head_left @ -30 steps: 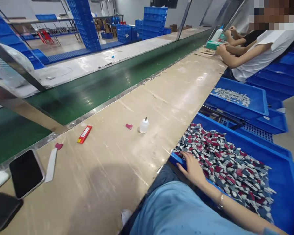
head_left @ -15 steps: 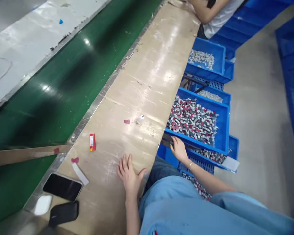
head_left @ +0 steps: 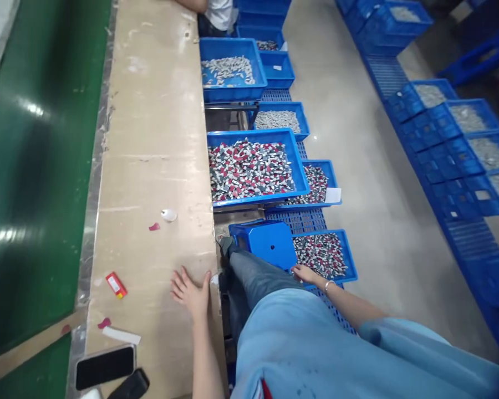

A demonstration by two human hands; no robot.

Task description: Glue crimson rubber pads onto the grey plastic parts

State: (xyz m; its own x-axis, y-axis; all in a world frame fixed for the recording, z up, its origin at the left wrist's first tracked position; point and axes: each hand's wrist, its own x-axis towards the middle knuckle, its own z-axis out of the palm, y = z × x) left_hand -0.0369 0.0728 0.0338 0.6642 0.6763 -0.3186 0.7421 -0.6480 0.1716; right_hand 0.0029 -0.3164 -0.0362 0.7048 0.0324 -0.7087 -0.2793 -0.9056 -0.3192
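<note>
My left hand (head_left: 191, 291) lies flat on the tan tabletop (head_left: 149, 183) near its right edge, fingers spread, holding nothing. My right hand (head_left: 305, 274) is low at my right side, its fingers curled at the near corner of a blue plastic stool (head_left: 270, 246); the grip is partly hidden. Just beyond that hand is a blue bin (head_left: 349, 260) of small red, grey and white pieces. On the table ahead of my left hand are a small red box (head_left: 116, 285), a red scrap (head_left: 154, 226) and a small white item (head_left: 168, 215).
A black-screened phone (head_left: 105, 367), a white strip (head_left: 121, 335) and a black case (head_left: 131, 385) lie at the table's near left. A green belt (head_left: 37, 166) runs alongside. A large blue bin (head_left: 301, 172) of mixed pieces stands right of the table. Another person (head_left: 218, 16) is at the far end.
My view has turned right, showing more floor and stacked bins. My right hand has moved down to the stool's corner, its fingers now curled. The left hand stays flat on the table.
</note>
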